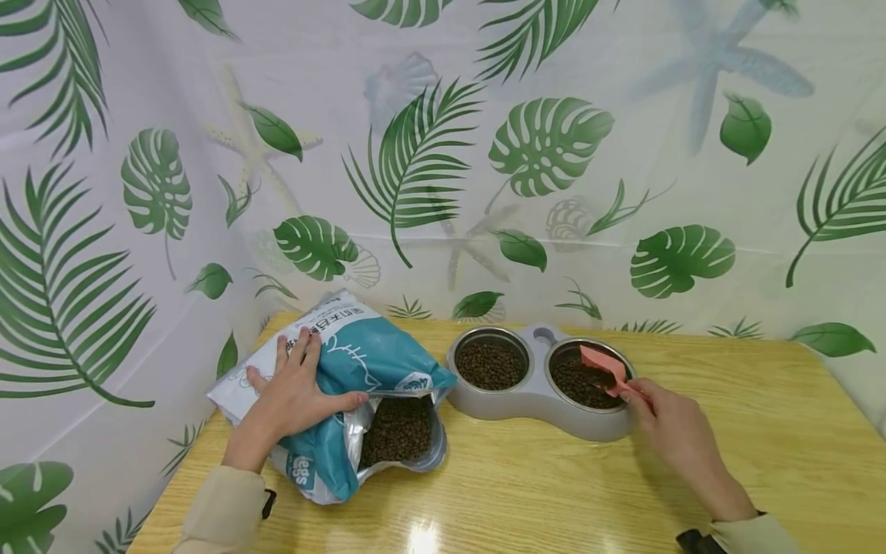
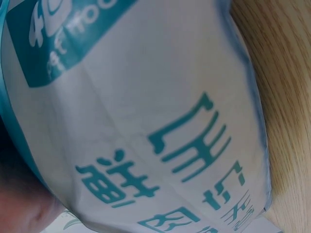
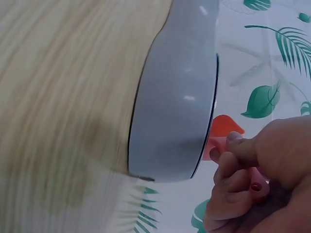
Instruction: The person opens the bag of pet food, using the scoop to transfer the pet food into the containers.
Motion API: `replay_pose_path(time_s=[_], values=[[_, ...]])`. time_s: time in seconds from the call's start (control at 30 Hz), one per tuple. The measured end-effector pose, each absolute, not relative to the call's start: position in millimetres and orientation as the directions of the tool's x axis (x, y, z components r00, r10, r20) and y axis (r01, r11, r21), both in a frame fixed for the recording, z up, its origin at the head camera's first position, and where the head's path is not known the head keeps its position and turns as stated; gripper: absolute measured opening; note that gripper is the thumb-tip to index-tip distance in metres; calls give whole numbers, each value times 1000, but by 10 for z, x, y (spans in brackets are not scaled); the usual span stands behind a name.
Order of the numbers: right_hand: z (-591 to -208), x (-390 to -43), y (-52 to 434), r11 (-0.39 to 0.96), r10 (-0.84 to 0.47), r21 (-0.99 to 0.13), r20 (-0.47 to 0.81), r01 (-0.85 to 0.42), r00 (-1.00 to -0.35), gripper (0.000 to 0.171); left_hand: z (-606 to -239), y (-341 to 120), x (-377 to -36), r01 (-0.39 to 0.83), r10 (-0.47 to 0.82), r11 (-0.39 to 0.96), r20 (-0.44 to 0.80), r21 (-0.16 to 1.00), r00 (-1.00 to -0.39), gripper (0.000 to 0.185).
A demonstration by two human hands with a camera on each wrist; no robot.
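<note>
My left hand (image 1: pixel 294 392) rests with spread fingers on a blue and white pet food bag (image 1: pixel 374 350), its thumb near the bag's mouth. The bag lies on its side, with brown kibble (image 1: pixel 400 431) showing inside the opening. My right hand (image 1: pixel 678 431) grips the handle of a pink scoop (image 1: pixel 604 363), whose head is tilted over the right bowl of a grey double pet feeder (image 1: pixel 526 412). Kibble lies in both bowls. In the right wrist view, fingers curl round the scoop's handle (image 3: pixel 257 187); the feeder's side hides most of its head.
A wooden table (image 1: pixel 512 492) carries everything, with its far edge against a leaf-print cloth backdrop (image 1: pixel 429 192). The backdrop also runs along the left side. The bag's mouth lies close to the feeder's left end.
</note>
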State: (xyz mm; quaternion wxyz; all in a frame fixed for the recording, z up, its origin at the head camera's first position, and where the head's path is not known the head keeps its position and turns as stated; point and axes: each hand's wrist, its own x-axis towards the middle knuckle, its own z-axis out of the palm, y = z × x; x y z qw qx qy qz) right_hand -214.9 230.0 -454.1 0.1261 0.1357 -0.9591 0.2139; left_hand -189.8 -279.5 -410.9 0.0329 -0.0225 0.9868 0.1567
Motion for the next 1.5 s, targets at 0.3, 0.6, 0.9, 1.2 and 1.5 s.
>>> replay_pose_path(time_s=[0.3, 0.6, 0.9, 1.2, 1.5], values=[[-4610, -2111, 2315, 911, -180, -261, 445, -319, -877, 19, -4119, -2807, -1911, -56, -35, 955, -78, 291, -996, 133], [-4515, -2082, 2144, 759, -146, -585, 274, -285, -951, 27, -4110, -2805, -1910, -55, -33, 952, -75, 301, -997, 133], [-4435, -1869, 1756, 226, -543, -973, -156, 36, -825, 40, -4108, -2793, -1899, -57, -34, 952, -80, 300, -996, 132], [-4413, -1685, 1284, 229, -718, -966, -252, 122, -648, 52, -4108, -2805, -1897, -59, -39, 952, -74, 302, -997, 132], [-4475, -1595, 861, 330, -683, -935, -331, 130, -651, 40, -4103, -2795, -1893, -57, -36, 954, -76, 295, -996, 132]])
